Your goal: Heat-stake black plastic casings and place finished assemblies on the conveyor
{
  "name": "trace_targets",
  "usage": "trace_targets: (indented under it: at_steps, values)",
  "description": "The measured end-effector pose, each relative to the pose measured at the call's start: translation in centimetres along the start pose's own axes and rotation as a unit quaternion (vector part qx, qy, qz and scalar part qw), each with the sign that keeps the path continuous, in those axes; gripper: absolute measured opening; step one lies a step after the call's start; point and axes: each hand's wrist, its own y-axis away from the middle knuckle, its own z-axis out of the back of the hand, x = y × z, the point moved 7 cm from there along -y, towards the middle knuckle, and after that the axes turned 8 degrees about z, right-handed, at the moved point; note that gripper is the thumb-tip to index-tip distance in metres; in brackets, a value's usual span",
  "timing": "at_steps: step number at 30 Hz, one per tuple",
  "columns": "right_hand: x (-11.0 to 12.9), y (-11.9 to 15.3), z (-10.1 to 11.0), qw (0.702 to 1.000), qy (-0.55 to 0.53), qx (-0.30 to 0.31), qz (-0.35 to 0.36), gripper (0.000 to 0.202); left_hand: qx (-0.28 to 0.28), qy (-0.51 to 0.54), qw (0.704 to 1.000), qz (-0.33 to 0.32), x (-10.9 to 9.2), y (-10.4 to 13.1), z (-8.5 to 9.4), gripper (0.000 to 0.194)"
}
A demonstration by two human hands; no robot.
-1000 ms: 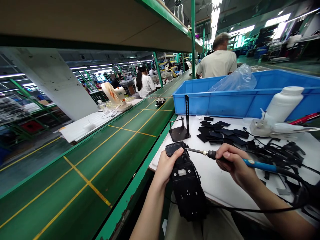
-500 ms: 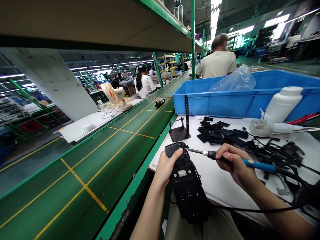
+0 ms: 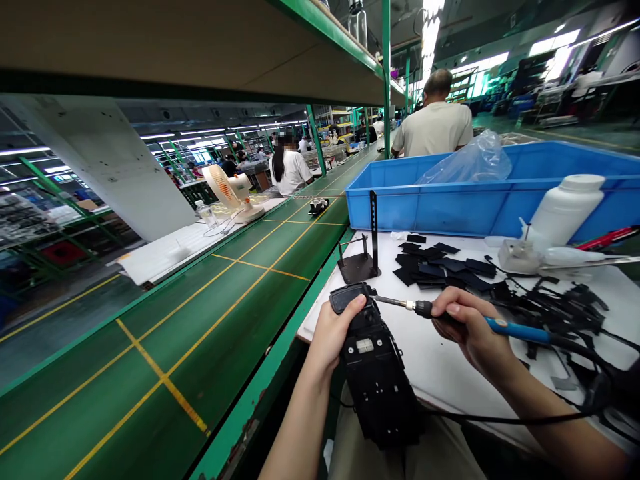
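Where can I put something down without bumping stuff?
The near green belt, left of the left hand, is bare. So is the white tabletop between the black device and right hand. Black pieces and a white bottle crowd it by the blue bin.

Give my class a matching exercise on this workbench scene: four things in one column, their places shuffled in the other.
1. Black device
2. Blue-handled tool
3. Clear plastic bag
4. Fan

A. In the blue bin
B. In the right hand
C. Across the green belt
D. In the left hand

Pairs: 1-D; 2-B; 3-A; 4-C
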Motion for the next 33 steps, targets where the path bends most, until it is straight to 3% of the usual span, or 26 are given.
trace_targets:
  at_steps: [6,9,12,13,14,16,17,19,21,23,27,30,33]
  values:
    - [0.8,0.3,-0.6,1.000,-0.014,0.005,0.004,0.017,0.003,0.022,1.000,-0.001,0.3,-0.3,0.0,0.035]
    - [1.5,0.2,-0.4,0.999,-0.005,-0.017,0.038,0.018,0.009,0.051,0.999,0.005,0.5,-0.5,1.0,0.037]
    - [1.3,-0.7,-1.3,0.984,0.175,0.021,0.034,0.015,-0.024,0.065,0.998,-0.005,-0.2,-0.2,4.0,0.043]
    - [1.0,-1.2,-2.3,0.960,0.271,0.063,0.037,0.014,-0.052,0.065,0.996,-0.015,-0.7,0.1,5.4,0.045]
    - [0.5,-1.8,-3.6,0.918,0.375,0.122,0.048,0.013,-0.081,0.061,0.994,-0.029,-1.4,0.5,6.8,0.047]
    - [-0.9,-3.2,-6.7,0.799,0.545,0.239,0.086,0.012,-0.134,0.047,0.988,-0.066,-3.2,1.6,9.1,0.050]
    - [-2.2,-3.8,-8.3,0.721,0.614,0.308,0.098,0.015,-0.156,0.034,0.983,-0.085,-4.2,2.1,9.8,0.051]
    - [-4.2,-6.1,-10.3,0.685,0.644,0.330,0.087,0.023,-0.198,-0.001,0.973,-0.117,-6.1,3.2,10.4,0.051]
    - [-6.1,-8.5,-11.6,0.666,0.668,0.326,0.070,0.030,-0.236,-0.044,0.961,-0.135,-7.8,4.2,10.1,0.049]
    - [-7.7,-10.3,-12.4,0.655,0.685,0.316,0.047,0.023,-0.252,-0.086,0.953,-0.143,-9.0,4.9,9.1,0.050]
    - [-8.8,-11.5,-12.6,0.653,0.689,0.314,0.008,0.026,-0.239,-0.153,0.943,-0.173,-11.2,5.3,6.5,0.052]
    - [-7.7,-11.2,-10.8,0.662,0.680,0.316,-0.013,0.028,-0.191,-0.224,0.925,-0.240,-12.9,5.1,3.7,0.046]
    - [-5.4,-11.6,-6.3,0.671,0.681,0.289,-0.058,0.024,-0.071,-0.278,0.907,-0.307,-13.7,4.6,-0.2,0.039]
